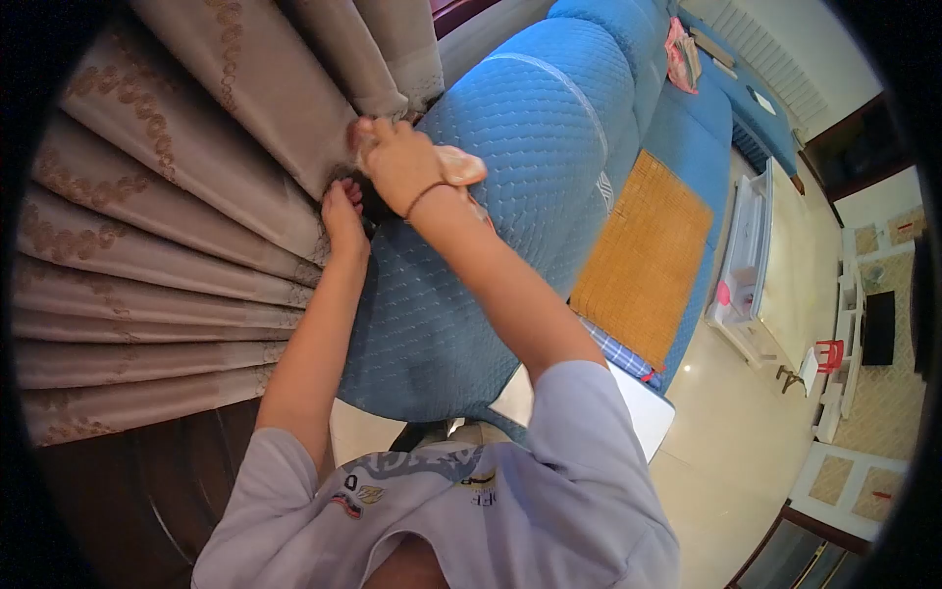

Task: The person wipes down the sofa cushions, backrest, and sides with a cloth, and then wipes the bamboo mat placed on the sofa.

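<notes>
My right hand [402,165] is closed around a pale pinkish cloth [459,165], with part of it sticking out over the top of the blue quilted sofa back [520,128]. Just below and to the left, my left hand [344,208] has its fingers curled at the edge of the beige patterned curtain [226,147]. What its fingers hold, if anything, is hidden. Both hands are close together in the dark gap between curtain and sofa back.
An orange-brown woven mat [643,255] lies on the sofa seat, with a blue checked item [618,348] at its near end. Pink fabric [682,57] rests farther along. To the right are a pale table [785,265] and a red chair [830,354]. Dark panelling [147,491] stands at lower left.
</notes>
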`<act>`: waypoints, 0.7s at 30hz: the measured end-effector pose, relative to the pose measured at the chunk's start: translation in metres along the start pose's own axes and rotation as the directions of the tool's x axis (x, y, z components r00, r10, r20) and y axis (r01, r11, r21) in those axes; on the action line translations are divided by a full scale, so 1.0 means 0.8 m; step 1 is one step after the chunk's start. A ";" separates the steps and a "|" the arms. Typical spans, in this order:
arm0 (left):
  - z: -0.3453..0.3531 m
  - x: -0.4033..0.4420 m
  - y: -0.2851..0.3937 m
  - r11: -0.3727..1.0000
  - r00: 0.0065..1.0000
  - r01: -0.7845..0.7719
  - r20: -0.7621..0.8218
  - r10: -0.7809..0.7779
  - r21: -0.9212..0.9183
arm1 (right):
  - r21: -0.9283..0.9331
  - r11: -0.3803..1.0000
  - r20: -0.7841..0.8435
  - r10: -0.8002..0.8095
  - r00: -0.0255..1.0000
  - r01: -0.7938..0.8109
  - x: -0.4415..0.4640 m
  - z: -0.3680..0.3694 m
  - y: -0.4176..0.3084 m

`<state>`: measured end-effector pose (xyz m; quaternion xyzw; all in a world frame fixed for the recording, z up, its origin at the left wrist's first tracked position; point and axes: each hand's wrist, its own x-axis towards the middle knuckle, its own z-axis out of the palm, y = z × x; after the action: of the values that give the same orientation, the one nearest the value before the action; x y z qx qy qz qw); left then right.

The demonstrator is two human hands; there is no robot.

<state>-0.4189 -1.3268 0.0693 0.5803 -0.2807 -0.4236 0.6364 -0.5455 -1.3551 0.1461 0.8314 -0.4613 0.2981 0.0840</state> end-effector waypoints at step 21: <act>-0.124 -0.110 -0.080 0.603 0.803 -0.594 0.435 0.407 0.532 | 0.002 0.956 0.371 0.271 0.888 -0.293 -0.073 0.077 -0.065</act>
<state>-0.3907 -1.1989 0.0021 0.5957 -0.6447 -0.1768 0.4453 -0.5006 -1.3098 0.0703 0.7986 -0.5758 0.1599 -0.0718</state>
